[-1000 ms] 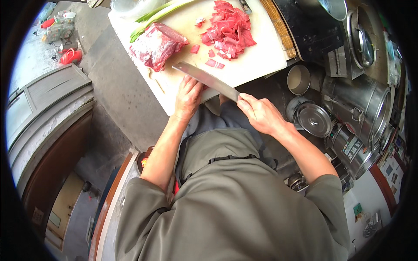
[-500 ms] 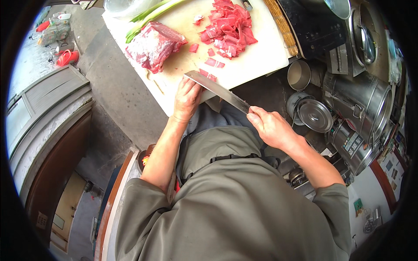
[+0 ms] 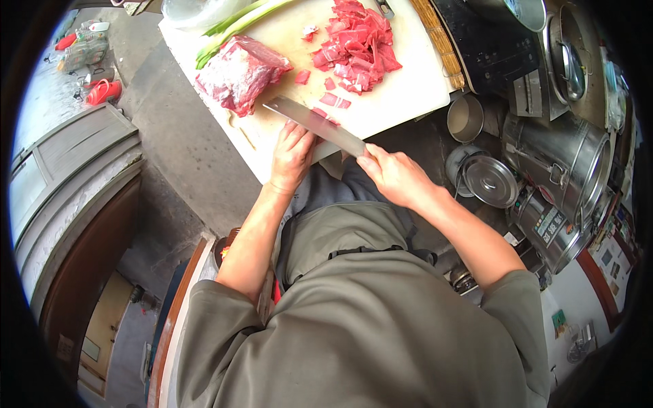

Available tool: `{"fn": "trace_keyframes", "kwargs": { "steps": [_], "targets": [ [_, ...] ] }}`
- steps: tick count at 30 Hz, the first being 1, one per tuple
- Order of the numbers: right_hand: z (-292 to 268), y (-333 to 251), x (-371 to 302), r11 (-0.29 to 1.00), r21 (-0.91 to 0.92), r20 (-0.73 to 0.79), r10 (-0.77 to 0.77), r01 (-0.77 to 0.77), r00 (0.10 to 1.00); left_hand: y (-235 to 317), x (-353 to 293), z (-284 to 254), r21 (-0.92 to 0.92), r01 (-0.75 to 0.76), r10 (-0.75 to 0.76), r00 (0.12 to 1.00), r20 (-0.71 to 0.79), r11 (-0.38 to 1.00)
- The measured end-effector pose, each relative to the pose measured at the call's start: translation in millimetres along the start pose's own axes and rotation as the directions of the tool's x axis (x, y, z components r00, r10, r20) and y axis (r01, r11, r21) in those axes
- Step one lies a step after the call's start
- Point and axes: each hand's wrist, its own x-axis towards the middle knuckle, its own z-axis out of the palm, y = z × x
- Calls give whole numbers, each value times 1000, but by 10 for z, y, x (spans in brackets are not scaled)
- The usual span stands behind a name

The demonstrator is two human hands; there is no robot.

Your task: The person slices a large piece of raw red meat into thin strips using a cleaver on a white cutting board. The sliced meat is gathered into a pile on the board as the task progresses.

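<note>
My right hand [image 3: 394,173] grips the handle of a long, wide-bladed kitchen knife [image 3: 313,124]. The blade slants up and left over the near edge of the white cutting board [image 3: 415,88], just past the fingertips of my left hand [image 3: 294,155]. My left fingers are curled at the board's edge; whatever they hold is hidden under them and the blade. Beyond the knife tip lies a big chunk of raw meat [image 3: 241,75]. Several loose meat slices [image 3: 335,100] lie beside the blade, partly covered by it. Farther right is a heap of sliced red meat [image 3: 357,47].
Green onion stalks [image 3: 238,24] lie behind the meat chunk, near a clear plastic bowl [image 3: 194,12]. A bundle of straw-coloured sticks [image 3: 439,44] borders the board's right side. Metal pots [image 3: 558,156] and a round lid [image 3: 491,181] stand at the right. A red watering can [image 3: 103,92] is far left.
The knife and my right hand have moved up and left, bringing the blade tip closer to the meat chunk. My left hand has stayed in nearly the same place.
</note>
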Motion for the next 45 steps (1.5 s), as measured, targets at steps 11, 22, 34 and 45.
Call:
{"fn": "trace_keyframes", "kwargs": {
  "steps": [11, 22, 34, 45],
  "targets": [
    [-157, -37, -107, 991, 119, -105, -48, 60, 993, 60, 55, -15, 75, -63, 68, 996, -57, 995],
    [39, 271, -444, 982, 167, -168, -54, 83, 984, 127, 59, -32, 68, -46, 50, 997, -60, 997],
    [-98, 440, -308, 978, 171, -211, -86, 124, 974, 138, 42, -68, 96, -52, 53, 999, -5, 994],
    [-65, 280, -489, 992, 102, -78, -65, 73, 995, 99, 3, -72, 41, -4, 1, 998, 69, 999]
  ]
}}
